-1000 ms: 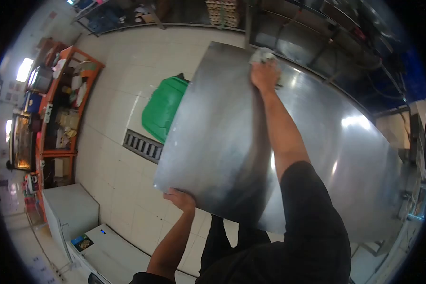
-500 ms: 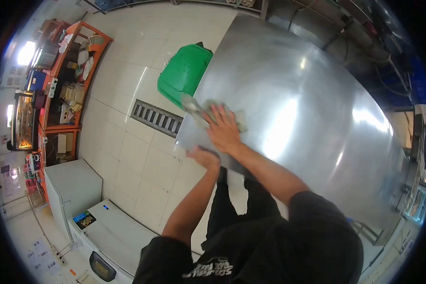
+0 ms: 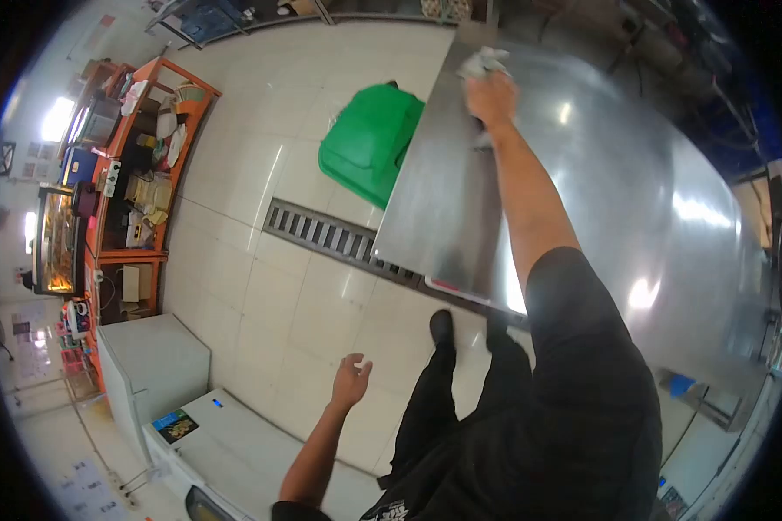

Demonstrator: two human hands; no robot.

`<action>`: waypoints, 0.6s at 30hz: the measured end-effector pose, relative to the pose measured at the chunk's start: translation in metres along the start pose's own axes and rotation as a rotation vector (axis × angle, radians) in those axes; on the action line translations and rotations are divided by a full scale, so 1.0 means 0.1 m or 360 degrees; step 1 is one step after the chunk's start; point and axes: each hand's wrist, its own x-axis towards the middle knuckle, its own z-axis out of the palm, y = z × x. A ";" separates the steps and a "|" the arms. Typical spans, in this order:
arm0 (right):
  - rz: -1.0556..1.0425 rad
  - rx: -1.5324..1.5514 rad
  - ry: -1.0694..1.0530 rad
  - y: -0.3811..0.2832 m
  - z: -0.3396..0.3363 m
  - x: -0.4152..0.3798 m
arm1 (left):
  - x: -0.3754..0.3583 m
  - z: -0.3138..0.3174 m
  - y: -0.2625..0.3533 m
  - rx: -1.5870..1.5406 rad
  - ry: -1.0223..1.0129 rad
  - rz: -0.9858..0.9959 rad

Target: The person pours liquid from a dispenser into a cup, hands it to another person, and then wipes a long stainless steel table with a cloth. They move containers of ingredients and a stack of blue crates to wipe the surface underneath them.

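A pale, crumpled cloth (image 3: 485, 61) lies under and ahead of my right hand (image 3: 493, 97), whose fingers are closed on it. The cloth is at the far left corner of the shiny steel table (image 3: 582, 182), with my right arm stretched out over the tabletop. My left hand (image 3: 351, 382) hangs in the air above the tiled floor, away from the table, with nothing in it. Its fingers are loosely bent and a little apart.
A green lidded bin (image 3: 369, 143) stands against the table's left side. A floor drain grate (image 3: 321, 233) runs beneath the table edge. White chest freezers (image 3: 161, 356) and an orange shelf (image 3: 104, 208) full of goods line the left. My feet are beside the table.
My right hand has moved the cloth from the table's near left edge to the far corner. My left hand has drawn back from the table edge towards my body.
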 end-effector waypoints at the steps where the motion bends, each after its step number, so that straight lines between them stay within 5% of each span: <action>1: -0.0013 0.0078 -0.0328 -0.32 -0.13 -0.15 | -0.05 0.02 -0.22 -0.0059 0.0054 -0.0166; 3: -0.0411 -0.0048 -0.0071 -0.84 -0.04 -0.90 | -0.11 0.15 -0.54 -0.0117 0.0091 -0.0324; 4: -0.0275 0.0564 -0.0014 -1.11 -0.18 -1.32 | -0.16 0.28 -0.65 0.0028 0.0184 -0.0356; 5: -0.0559 0.0179 -0.0025 -1.24 -0.11 -1.70 | -0.20 0.41 -0.75 0.0173 0.0279 -0.0377; 11: -0.0664 0.0419 -0.0255 -1.11 -0.95 -3.25 | -0.17 0.48 -1.05 0.0725 -0.0392 -0.0345; 13: -0.0394 0.0590 -0.0411 -0.43 -1.22 -3.44 | -0.13 0.23 -0.94 0.0782 -0.0334 -0.0307; 14: -0.0484 0.0097 -0.0303 0.06 -1.35 -3.51 | -0.17 0.02 -0.82 0.0763 -0.0347 -0.0213; 16: 0.0387 0.0137 -0.0421 1.24 -1.63 -3.59 | -0.21 -0.24 -0.93 0.0989 -0.0406 -0.0031; 17: 0.0175 -0.0590 -0.0014 1.77 -1.98 -3.60 | -0.26 -0.39 -0.87 0.1123 -0.0515 0.0078; 18: 0.0443 -0.0689 0.0187 2.48 -2.07 -3.66 | -0.35 -0.55 -0.86 0.1261 -0.0627 0.0177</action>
